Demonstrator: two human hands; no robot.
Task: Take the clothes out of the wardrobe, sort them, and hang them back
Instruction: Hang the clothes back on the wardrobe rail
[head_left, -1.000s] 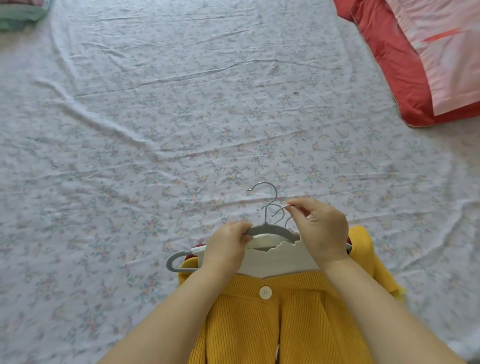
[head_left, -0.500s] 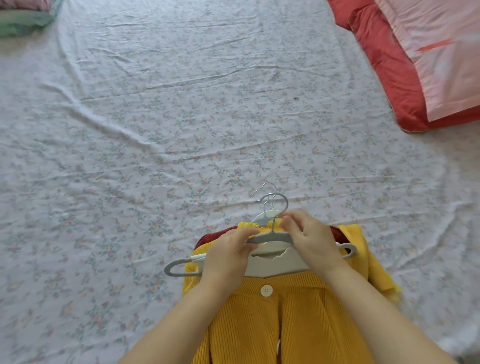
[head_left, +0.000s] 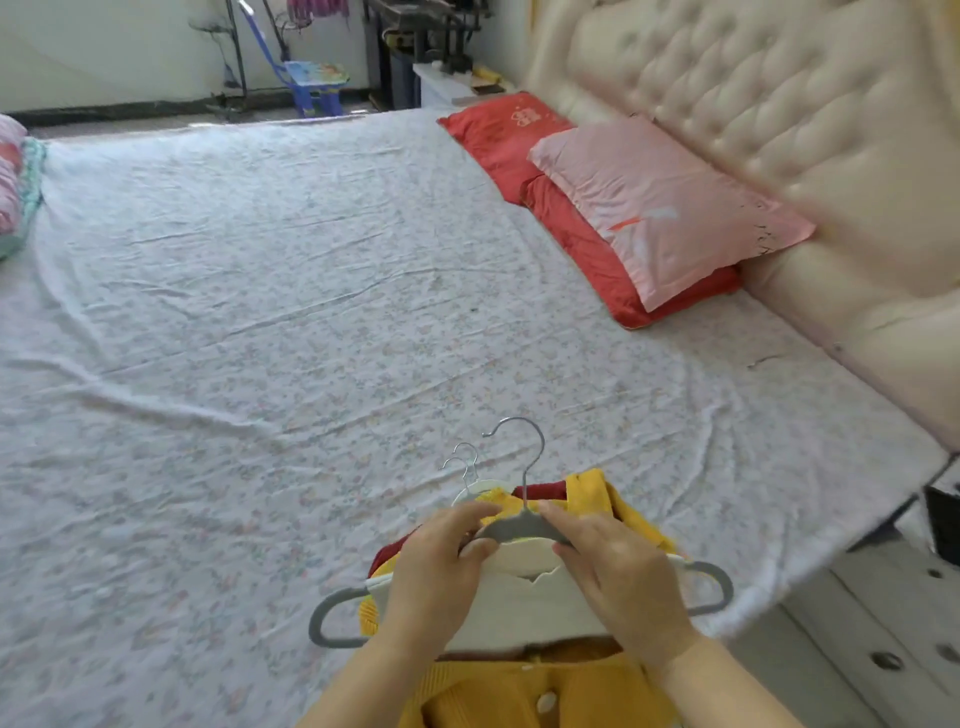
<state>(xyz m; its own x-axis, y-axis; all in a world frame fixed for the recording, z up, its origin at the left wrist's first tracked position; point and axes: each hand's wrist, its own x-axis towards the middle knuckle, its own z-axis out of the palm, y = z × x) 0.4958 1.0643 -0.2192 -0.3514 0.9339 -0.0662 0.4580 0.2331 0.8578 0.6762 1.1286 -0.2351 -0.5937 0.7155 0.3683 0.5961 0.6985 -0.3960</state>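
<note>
Versus half a second earlier: view lifted, pink satin pillow (head_left: 660, 208) now at 2 o'clock. At 6 o'clock, left hand (head_left: 441, 569) and right hand (head_left: 621, 571) pinch the grey flocked hanger (head_left: 519, 527) bearing a yellow ribbed-knit cardigan (head_left: 493, 699), white-collared, over the floral bedsheet (head_left: 260, 364).

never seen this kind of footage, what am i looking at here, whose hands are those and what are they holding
There is no machine here. A person wears one wide-angle camera on the head, looking forward and down, so every picture comes from that spot and the arms enter from the bottom. The left hand and right hand both grip a grey hanger carrying a yellow cardigan with a white collar. More hangers and a red garment are bunched behind it. Beneath lies a bed with a flowered sheet. A pink pillow rests on a red pillow by the padded headboard.
</note>
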